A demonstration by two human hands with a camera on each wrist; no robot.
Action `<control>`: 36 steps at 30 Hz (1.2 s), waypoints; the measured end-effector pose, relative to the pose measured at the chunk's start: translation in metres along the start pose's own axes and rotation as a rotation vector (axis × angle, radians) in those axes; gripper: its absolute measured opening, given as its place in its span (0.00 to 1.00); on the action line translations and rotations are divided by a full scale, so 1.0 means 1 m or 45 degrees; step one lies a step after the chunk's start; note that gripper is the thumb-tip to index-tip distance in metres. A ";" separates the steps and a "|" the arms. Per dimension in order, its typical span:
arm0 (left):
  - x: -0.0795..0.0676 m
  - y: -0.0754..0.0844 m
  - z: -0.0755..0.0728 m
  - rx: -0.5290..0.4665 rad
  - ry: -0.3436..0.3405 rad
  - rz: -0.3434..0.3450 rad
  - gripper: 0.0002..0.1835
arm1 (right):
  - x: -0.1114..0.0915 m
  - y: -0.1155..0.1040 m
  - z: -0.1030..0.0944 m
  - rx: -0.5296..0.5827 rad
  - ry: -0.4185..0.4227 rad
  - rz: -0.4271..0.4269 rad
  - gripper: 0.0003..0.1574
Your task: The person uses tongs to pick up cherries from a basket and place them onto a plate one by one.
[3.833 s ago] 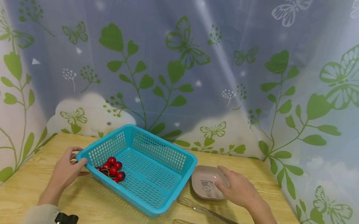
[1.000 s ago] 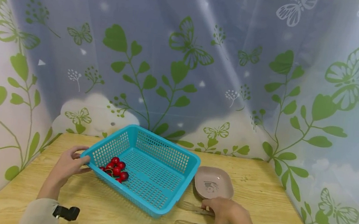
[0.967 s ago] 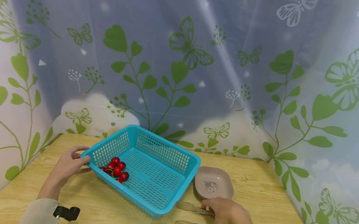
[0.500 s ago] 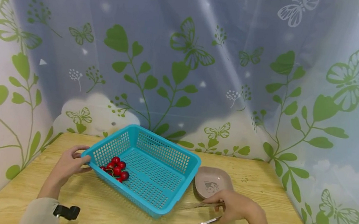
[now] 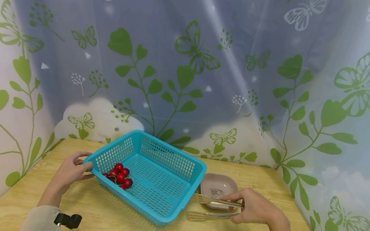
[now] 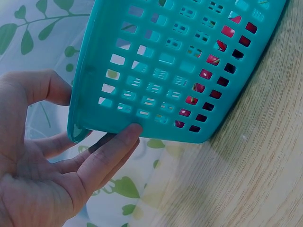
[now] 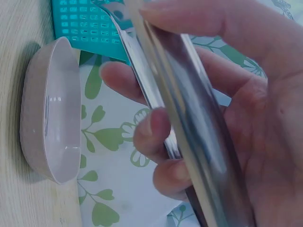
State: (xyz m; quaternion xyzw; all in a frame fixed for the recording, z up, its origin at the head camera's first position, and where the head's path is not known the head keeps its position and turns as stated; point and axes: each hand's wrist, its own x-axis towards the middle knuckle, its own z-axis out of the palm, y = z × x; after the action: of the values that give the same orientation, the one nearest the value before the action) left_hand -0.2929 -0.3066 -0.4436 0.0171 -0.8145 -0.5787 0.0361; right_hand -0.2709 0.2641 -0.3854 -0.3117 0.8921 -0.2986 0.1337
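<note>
Fingers point(image 5: 235, 195) of the right hand point(image 5: 258, 210) are gripping the metal serving tongs point(image 5: 229, 204), whose two arms are standing apart. Left-hand side: the left hand point(image 5: 69, 170) is pinching the rim of the blue perforated basket point(image 5: 166, 155) at its left corner.

Setup, by size. Butterfly-print backdrop point(image 5: 188, 85) is hanging behind. Wood-grain tabletop point(image 5: 106, 221) is carrying everything. Basket is sitting left of centre, lying askew, its long side running from far left to near right; whether its left end is lifting cannot be told. Tongs are lying across the space to its right, in front of the bowl, and appear to be clear of the tabletop. Square taupe bowl point(image 5: 211, 182) is standing upright just beside the basket's right end. Red cherries point(image 5: 120, 178) are clustering in the basket's near-left part.

Step, as judged: tongs are being readied in the grip while the left hand is steadying the basket. Next move with them is probably calling for a lift past basket rim and bowl, arms kept spread.

Orientation: slotted tips are pointing left, toward the basket; long axis is running roughly left to right. Whether the far tip is touching the basket is unclear.
</note>
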 end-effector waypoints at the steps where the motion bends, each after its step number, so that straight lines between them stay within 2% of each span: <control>1: 0.000 -0.001 0.000 0.000 -0.001 0.000 0.33 | 0.000 0.000 0.000 -0.014 0.012 0.004 0.33; 5: 0.000 -0.003 0.000 0.006 -0.001 -0.002 0.33 | 0.000 0.000 -0.002 -0.019 0.011 0.016 0.32; 11: 0.001 -0.003 0.000 0.015 0.006 -0.009 0.33 | -0.003 0.002 -0.005 -0.038 -0.008 -0.025 0.32; 14: 0.000 -0.001 0.000 0.012 0.009 -0.005 0.33 | -0.005 0.001 -0.006 -0.064 0.009 -0.002 0.32; 19: 0.000 0.000 0.000 0.017 0.013 0.001 0.33 | -0.006 -0.002 -0.008 -0.147 0.091 0.104 0.30; 23: -0.001 0.001 0.000 0.021 0.013 0.000 0.33 | -0.009 -0.001 -0.010 -0.226 0.178 0.137 0.34; 27: -0.001 0.001 0.000 0.025 0.013 0.001 0.33 | -0.012 0.002 -0.012 -0.322 0.303 0.047 0.35; 36: 0.000 -0.003 0.000 0.019 0.004 -0.001 0.33 | -0.001 0.003 -0.003 -0.492 0.613 -0.283 0.36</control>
State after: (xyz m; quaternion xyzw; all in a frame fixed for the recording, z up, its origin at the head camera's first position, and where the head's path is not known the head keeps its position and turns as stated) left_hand -0.2925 -0.3079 -0.4461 0.0186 -0.8187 -0.5727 0.0370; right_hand -0.2723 0.2679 -0.3849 -0.3473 0.8987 -0.2016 -0.1761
